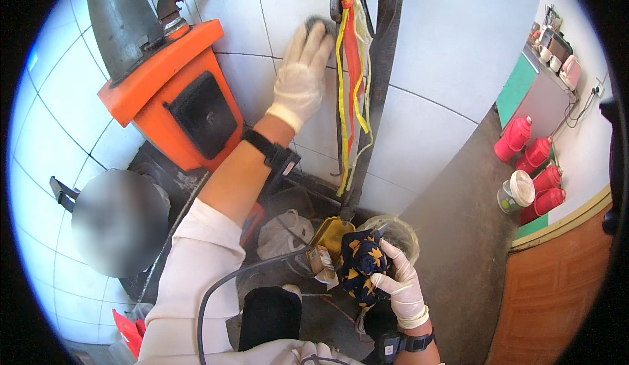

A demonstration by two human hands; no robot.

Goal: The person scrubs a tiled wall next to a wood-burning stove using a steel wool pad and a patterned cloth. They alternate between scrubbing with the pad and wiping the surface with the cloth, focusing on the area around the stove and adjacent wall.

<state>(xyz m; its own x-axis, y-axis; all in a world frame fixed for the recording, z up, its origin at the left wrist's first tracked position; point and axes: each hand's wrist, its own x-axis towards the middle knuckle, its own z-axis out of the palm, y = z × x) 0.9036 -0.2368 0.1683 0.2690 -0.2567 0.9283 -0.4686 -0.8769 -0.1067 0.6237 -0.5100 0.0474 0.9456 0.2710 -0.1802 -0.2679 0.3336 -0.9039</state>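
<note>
My left hand (302, 73), in a pale thin glove, presses a dark grey scouring pad (319, 23) against the white wall tiles (245, 16). The pad is mostly hidden behind my fingers. Just right of that hand, yellow, red and white ribbons (351, 70) hang by a dark metal bar (383, 55) with a curved hook. Low in front of me, my right hand (405, 286), gloved too, holds a bunched navy cloth with yellow-orange shapes (366, 262). A plastic-lined bin (410, 237) stands partly behind the cloth.
An orange stove (191, 114) with a grey flue stands at left. Below are a white plastic bag (285, 235), a small cardboard box (319, 259) and a yellow dustpan-like object (331, 237). Several red thermos flasks (513, 139) and a white-lidded bucket (516, 191) stand right, near a brown door (550, 286).
</note>
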